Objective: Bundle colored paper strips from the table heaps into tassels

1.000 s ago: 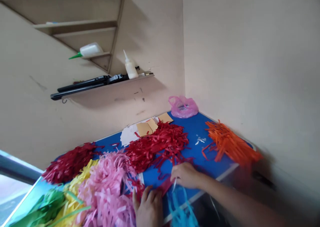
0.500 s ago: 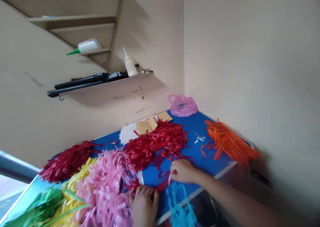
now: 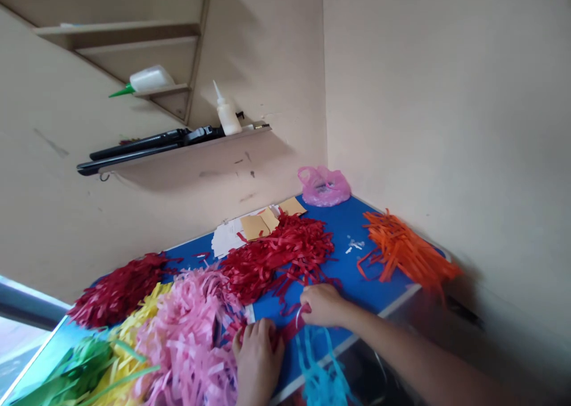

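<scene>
A flat red paper strip [image 3: 289, 330] stretches low over the blue table between my two hands. My left hand [image 3: 259, 361], fingers curled down at the table's front, holds its left end. My right hand [image 3: 325, 306] is closed in a pinch on the other end. A thin white loop [image 3: 298, 318] shows by the right fingertips; its material is unclear. Just behind my hands lies a heap of shredded red paper strips [image 3: 285, 248]. Light-blue paper strips [image 3: 323, 373] hang at the front edge below my right hand. Pink strips [image 3: 187, 340] lie left of my left hand.
Yellow [image 3: 127, 340], green [image 3: 75, 367] and dark red strips [image 3: 120, 290] lie at the left, orange strips [image 3: 404, 248] at the right edge. Behind are white and tan papers [image 3: 227, 236] and a pink plastic bag [image 3: 325, 187]. A wall shelf [image 3: 196, 147] holds a glue bottle [image 3: 229, 117].
My right hand has shifted slightly left with the strip and the white loop. My left hand stays nearly in place. The view has turned a little.
</scene>
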Demonstrator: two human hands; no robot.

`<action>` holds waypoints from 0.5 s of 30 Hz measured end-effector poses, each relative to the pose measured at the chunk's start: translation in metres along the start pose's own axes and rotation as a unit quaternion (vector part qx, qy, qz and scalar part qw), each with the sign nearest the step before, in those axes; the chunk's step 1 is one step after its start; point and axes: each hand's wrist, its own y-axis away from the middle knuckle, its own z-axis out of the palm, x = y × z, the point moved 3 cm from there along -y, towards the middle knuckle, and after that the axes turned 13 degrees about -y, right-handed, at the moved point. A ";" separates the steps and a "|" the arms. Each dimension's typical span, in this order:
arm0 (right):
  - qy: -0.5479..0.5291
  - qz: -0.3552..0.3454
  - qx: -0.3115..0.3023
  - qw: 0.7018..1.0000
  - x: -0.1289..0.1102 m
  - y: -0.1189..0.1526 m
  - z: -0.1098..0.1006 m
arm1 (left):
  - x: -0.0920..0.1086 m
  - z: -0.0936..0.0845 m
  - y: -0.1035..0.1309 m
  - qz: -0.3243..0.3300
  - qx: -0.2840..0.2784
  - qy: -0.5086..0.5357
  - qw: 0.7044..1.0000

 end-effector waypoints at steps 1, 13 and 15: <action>-0.005 0.000 0.007 1.000 0.000 0.001 -0.004 | 0.001 0.001 0.000 0.019 0.024 0.007 1.000; 0.106 -0.181 -0.072 0.975 0.001 0.016 -0.009 | 0.016 -0.012 -0.012 0.145 0.091 0.028 0.985; 0.106 -0.163 -0.062 0.979 0.002 0.011 -0.008 | 0.020 -0.013 -0.012 0.134 0.100 0.019 0.986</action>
